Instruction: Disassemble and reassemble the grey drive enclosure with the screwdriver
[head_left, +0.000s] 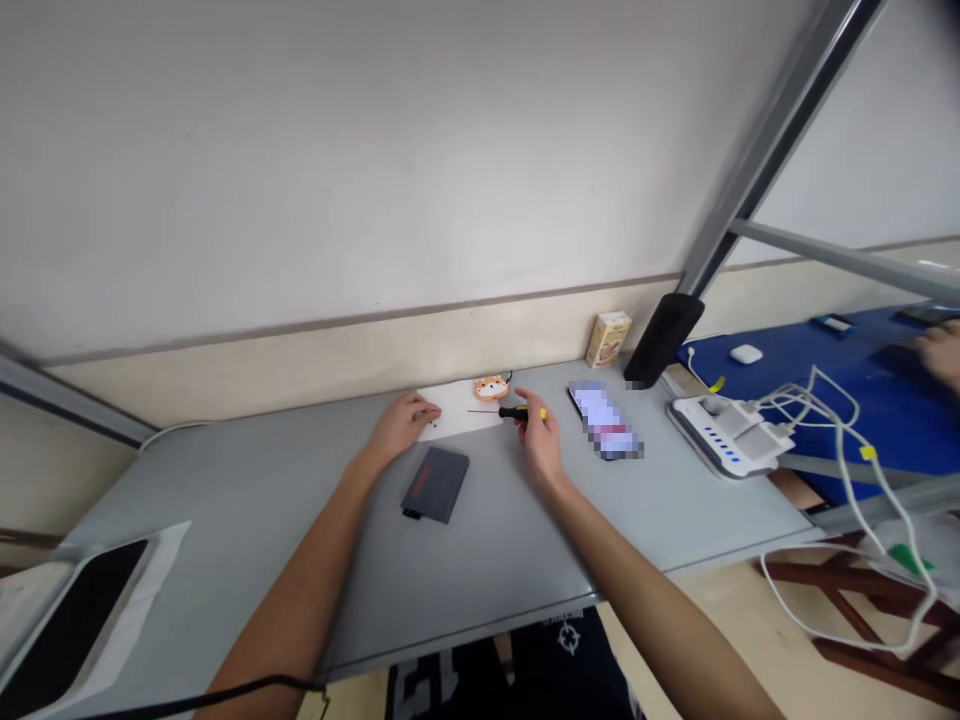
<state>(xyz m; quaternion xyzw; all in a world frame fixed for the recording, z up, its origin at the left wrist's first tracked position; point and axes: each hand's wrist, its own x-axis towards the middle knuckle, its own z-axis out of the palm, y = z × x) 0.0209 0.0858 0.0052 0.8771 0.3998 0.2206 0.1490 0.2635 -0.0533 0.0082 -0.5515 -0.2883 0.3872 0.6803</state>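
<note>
My right hand (541, 438) is wrapped around the black and yellow handle of a screwdriver (514, 412), whose thin shaft points left over a sheet of white paper (466, 422). On the left edge of that paper rests my left hand (401, 428), its fingertips drawn together; whatever they may hold is too small to make out. A few tiny dark pieces (434, 424) lie by those fingertips. Between my forearms, a flat dark grey case (441, 480) with reddish lettering sits on the grey table. An orange and white animal-face item (491, 387) lies at the paper's far edge.
Right of my right hand lies a phone (606, 420) with its screen lit. Behind it stand a small yellow box (608, 339) and a black cylinder (664, 340). A white power strip (724, 437) with cables occupies the right end. A dark-screened tablet (79, 625) lies at left. Another person's hand (942, 352) shows far right.
</note>
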